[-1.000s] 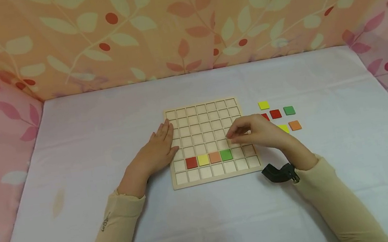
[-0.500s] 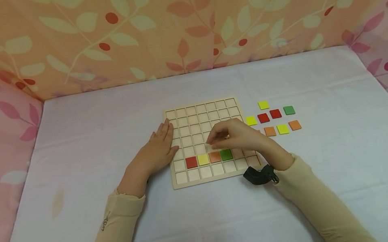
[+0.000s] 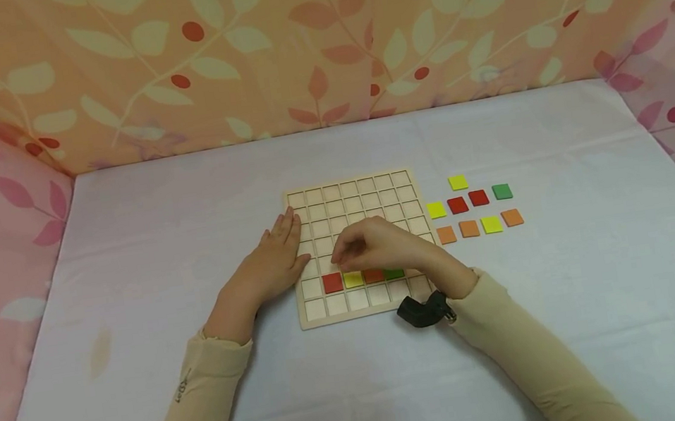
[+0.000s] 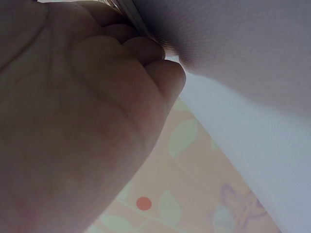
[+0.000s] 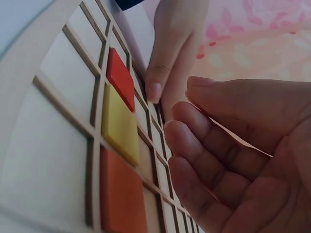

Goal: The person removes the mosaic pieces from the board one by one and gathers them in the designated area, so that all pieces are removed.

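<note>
A square wooden grid board [image 3: 333,190] lies on the white cloth. In its second row from the front sit a red tile [image 3: 333,283], a yellow tile [image 3: 353,280], an orange tile [image 3: 374,276] and a green tile [image 3: 393,274]. My left hand [image 3: 271,269] rests flat along the board's left edge, fingers straight, thumb on the frame. Over the row hovers my right hand [image 3: 380,244], partly covering the tiles, with its fingertips just above the red and yellow ones. The right wrist view shows its fingers [image 5: 194,145] loosely curled, thumb close by, and no tile between them.
Right of the board lie several loose tiles, among them a green tile [image 3: 502,191], a yellow tile [image 3: 458,182] and an orange tile [image 3: 512,217]. A black wrist mount [image 3: 424,311] juts from the right sleeve near the board's front edge. Leaf-patterned curtains [image 3: 315,43] surround the table.
My right hand has moved left across the board, from above its right side to near the red tile, uncovering the loose tiles at right. The left hand stays put.
</note>
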Demonstrator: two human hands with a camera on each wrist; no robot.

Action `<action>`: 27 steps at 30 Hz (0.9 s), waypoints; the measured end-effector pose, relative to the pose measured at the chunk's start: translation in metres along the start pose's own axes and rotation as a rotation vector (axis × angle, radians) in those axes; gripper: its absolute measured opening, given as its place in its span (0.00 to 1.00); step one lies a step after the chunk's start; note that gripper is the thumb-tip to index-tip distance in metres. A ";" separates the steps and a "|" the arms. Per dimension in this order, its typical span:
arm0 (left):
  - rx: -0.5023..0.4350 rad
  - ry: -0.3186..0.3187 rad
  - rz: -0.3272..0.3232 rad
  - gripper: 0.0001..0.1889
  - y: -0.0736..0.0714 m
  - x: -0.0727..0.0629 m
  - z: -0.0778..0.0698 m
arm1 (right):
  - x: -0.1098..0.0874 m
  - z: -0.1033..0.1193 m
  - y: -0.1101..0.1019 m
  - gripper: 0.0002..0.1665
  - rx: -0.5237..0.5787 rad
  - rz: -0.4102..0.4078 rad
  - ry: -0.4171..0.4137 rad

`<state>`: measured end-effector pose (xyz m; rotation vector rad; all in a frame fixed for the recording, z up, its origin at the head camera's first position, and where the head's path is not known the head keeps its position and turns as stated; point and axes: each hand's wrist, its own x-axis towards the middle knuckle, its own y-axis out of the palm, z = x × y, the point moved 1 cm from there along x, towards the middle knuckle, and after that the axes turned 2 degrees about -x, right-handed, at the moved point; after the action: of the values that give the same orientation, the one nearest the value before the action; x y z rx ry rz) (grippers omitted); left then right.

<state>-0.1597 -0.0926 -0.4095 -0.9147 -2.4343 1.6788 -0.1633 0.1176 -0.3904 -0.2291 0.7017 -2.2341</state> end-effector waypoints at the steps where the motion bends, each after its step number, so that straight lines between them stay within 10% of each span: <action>1: 0.000 0.003 0.000 0.37 0.000 0.000 0.000 | 0.002 0.000 0.001 0.05 -0.004 0.008 0.001; 27: 0.003 -0.006 0.016 0.38 -0.001 0.001 -0.001 | 0.012 -0.002 0.017 0.06 -0.124 0.091 0.019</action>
<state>-0.1599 -0.0915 -0.4087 -0.9331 -2.4339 1.6923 -0.1617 0.1010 -0.4023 -0.2322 0.8463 -2.1109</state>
